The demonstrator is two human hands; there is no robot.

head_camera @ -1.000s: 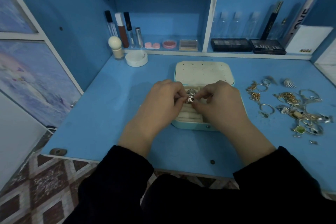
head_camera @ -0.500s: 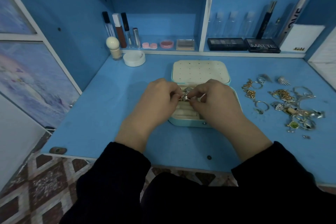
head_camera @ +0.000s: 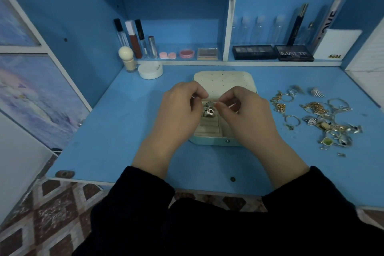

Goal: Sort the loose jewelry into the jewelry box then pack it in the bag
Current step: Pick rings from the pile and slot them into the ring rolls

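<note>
The pale green jewelry box (head_camera: 214, 141) lies open mid-desk, its cream perforated lid (head_camera: 224, 81) tipped back. A silver ring with a black-and-white face (head_camera: 209, 111) sits in the box's cream ring rolls. My left hand (head_camera: 178, 112) and my right hand (head_camera: 249, 116) hover over the box on either side of the ring, fingers curled, fingertips just above it and holding nothing I can see. Loose jewelry (head_camera: 324, 118), gold chains, silver rings and a green-stone piece, lies in a heap to the right. No bag is in view.
A white round jar (head_camera: 150, 71) and a cream-capped bottle (head_camera: 126, 59) stand at the back left. Cosmetics tubes (head_camera: 133, 37), compacts and dark palettes (head_camera: 294, 53) line the low shelf behind. The desk's front edge (head_camera: 145, 182) is close to my sleeves.
Both hands pinched the ring over the box earlier. Now the ring sits in the ring rolls and the fingertips have lifted apart from it.
</note>
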